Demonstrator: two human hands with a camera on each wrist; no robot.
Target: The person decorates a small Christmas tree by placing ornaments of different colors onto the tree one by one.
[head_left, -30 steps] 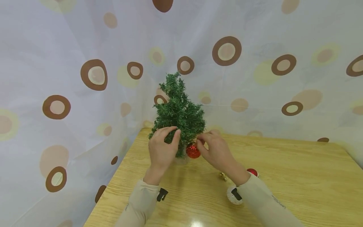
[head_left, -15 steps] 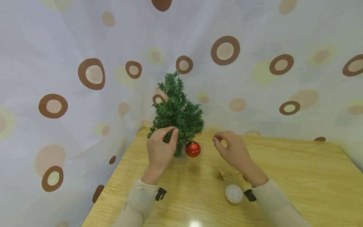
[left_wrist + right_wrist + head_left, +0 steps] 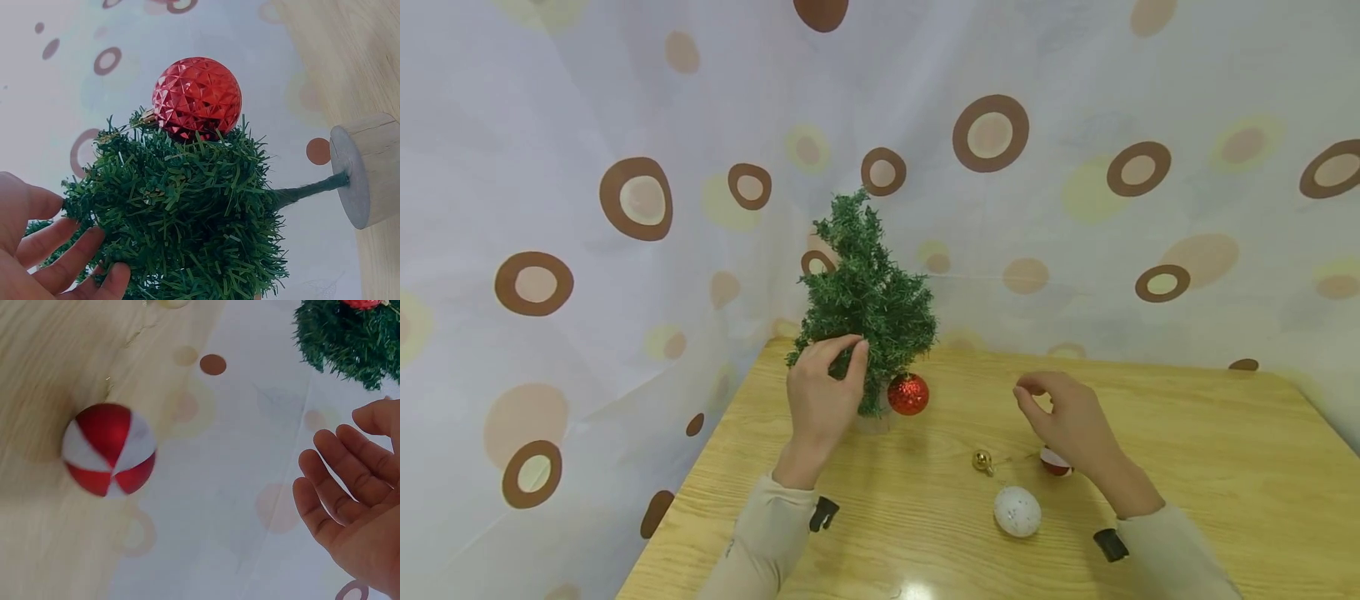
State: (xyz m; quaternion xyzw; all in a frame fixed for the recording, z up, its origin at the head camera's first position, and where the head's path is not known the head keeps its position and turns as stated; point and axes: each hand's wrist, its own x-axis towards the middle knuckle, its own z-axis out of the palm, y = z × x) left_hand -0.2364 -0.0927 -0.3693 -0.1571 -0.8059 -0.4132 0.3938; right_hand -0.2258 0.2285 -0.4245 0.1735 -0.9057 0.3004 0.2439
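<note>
A small artificial Christmas tree (image 3: 868,287) stands at the back left of the table. My left hand (image 3: 826,387) is at its front, the thumb and index finger pinching a branch tip, as the left wrist view shows. From a lower right branch hangs a faceted red bauble (image 3: 908,394), with no hand on it. To the right, my right hand (image 3: 1071,421) hovers over the table with loosely bent fingers and nothing in them. Partly behind it in the head view lies a red-and-white striped bauble (image 3: 111,450), seen whole in the right wrist view.
On the wooden table (image 3: 1210,467) are a white speckled bauble (image 3: 1017,511) and a small gold ornament (image 3: 982,461), in front of and left of the right hand. The tree has a pale round base (image 3: 369,169). A spotted curtain (image 3: 1060,83) closes off the back and left.
My right hand has let go of the red bauble and drawn away to the right and nearer. The bauble now hangs on the tree. My left hand has stayed at the branch.
</note>
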